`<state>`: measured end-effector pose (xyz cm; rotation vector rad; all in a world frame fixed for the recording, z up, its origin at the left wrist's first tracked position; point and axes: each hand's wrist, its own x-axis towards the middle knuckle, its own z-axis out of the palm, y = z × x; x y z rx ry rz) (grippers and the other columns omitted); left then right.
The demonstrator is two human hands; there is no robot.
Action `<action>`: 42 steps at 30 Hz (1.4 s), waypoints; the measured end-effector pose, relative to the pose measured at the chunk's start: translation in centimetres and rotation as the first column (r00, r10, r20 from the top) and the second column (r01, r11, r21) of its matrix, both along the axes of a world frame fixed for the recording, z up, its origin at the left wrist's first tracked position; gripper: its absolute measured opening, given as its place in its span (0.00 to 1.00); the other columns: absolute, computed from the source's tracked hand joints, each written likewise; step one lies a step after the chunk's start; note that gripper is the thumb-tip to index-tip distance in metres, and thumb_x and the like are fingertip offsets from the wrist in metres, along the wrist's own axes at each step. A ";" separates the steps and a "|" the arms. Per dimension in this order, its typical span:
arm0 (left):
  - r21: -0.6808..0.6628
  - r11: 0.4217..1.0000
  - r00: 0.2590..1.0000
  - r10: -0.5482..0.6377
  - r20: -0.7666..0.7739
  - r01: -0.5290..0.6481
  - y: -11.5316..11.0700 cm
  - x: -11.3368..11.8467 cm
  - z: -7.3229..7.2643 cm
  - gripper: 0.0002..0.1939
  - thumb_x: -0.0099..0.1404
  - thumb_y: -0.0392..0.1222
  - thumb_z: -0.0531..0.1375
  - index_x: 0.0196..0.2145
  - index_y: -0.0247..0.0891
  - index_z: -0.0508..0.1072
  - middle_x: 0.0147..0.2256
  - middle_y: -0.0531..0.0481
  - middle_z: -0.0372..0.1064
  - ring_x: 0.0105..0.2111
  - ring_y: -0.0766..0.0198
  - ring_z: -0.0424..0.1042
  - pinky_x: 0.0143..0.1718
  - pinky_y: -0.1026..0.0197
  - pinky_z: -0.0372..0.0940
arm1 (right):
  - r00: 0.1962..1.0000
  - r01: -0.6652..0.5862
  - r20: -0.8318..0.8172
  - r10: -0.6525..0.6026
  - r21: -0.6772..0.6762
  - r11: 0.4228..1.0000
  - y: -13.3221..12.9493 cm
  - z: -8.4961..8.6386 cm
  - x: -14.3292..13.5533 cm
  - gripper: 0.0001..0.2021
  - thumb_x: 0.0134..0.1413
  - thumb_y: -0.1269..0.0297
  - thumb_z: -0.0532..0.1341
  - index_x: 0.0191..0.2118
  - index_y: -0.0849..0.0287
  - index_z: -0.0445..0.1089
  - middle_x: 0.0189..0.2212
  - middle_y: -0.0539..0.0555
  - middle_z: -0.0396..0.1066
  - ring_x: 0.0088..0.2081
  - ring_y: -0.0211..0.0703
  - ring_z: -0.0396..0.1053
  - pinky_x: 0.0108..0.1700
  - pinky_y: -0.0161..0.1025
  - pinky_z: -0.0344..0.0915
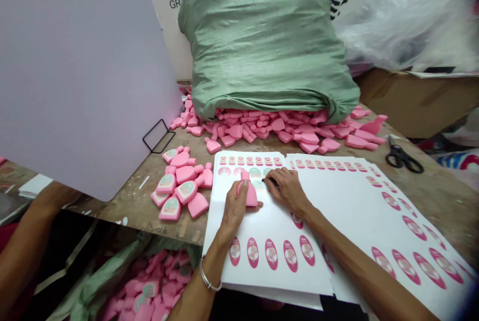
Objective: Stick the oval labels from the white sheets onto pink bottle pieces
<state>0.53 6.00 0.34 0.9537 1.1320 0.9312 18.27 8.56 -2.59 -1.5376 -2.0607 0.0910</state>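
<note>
1. Bottom edge, left of center: a crinkly green bag (98, 281) sits below the table with loads of small pink bottles (129, 288) in it, some wearing pale green labels.
2. Left hand (232, 206), mid-frame, is wrapped around one smooth pink bottle (251, 197), flat-bodied with a stubby neck, held upright over the paper. Shiny metal bangle (204, 276) on that wrist.
3. Right hand (287, 189), just right of it, is curled with the fingers pinching a small dark thing (265, 180) down by the paper. Too small to tell what it is.
4. Under both hands: glossy white sticker sheets (258, 224), stacked flat, with pink ovals along the bottom and little arched and round-cornered ones up top. A second stack (344, 201) lies lower right.
5. Left of the paper, a loose cluster of bottles (186, 191), several with arch-shaped labels, on a scuffed brown table (130, 204).
6. Far left, another person's bare arm (30, 246) beside a big smooth white panel (82, 62).
7. Right side: black-handled scissors (402, 157).
8. Upper middle: a fat, wrinkled green cloth sack (262, 37) with a heap of bottles (235, 131) at its mouth.
9. Upper right: cardboard box (407, 99) under crumpled clear plastic (400, 22).
</note>
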 end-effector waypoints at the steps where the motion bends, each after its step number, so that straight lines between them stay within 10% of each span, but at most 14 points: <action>1: 0.006 1.000 1.000 0.000 0.000 0.000 0.0 0.0 0.0 0.22 0.64 0.57 0.53 0.44 0.34 0.65 0.34 0.49 0.64 0.24 0.64 0.74 0.28 0.61 0.73 | 1.000 -0.014 0.015 0.014 -0.002 1.000 0.0 -0.1 0.0 0.06 0.57 0.65 0.55 0.32 0.58 0.68 0.29 0.52 0.71 0.35 0.43 0.64 0.41 0.42 0.51; 25: 0.025 1.000 0.998 0.005 0.068 -0.007 0.1 -0.2 -0.8 0.21 0.63 0.58 0.53 0.41 0.36 0.64 0.35 0.49 0.64 0.24 0.65 0.74 0.26 0.62 0.72 | 0.980 -0.002 -0.200 0.014 0.060 0.998 -0.9 -0.3 -0.9 0.11 0.51 0.56 0.62 0.28 0.57 0.65 0.26 0.51 0.69 0.31 0.42 0.64 0.40 0.42 0.57; 34: 0.035 0.997 0.977 0.066 0.200 -0.075 -0.7 -0.5 0.0 0.30 0.62 0.63 0.50 0.42 0.31 0.69 0.36 0.41 0.70 0.27 0.60 0.75 0.28 0.59 0.72 | 0.654 -0.014 -0.716 -0.244 -0.334 0.943 -3.2 4.3 -0.1 0.17 0.48 0.47 0.62 0.29 0.58 0.67 0.21 0.46 0.61 0.22 0.33 0.54 0.25 0.35 0.53; 42: -0.061 0.998 0.949 0.022 0.314 -0.003 -3.1 -0.6 3.0 0.33 0.64 0.64 0.47 0.43 0.29 0.72 0.32 0.40 0.75 0.29 0.56 0.76 0.32 0.56 0.72 | 0.684 -0.174 -0.698 -0.210 -0.437 0.883 -6.1 6.7 -2.0 0.20 0.48 0.47 0.62 0.41 0.57 0.75 0.26 0.51 0.70 0.33 0.44 0.66 0.33 0.38 0.62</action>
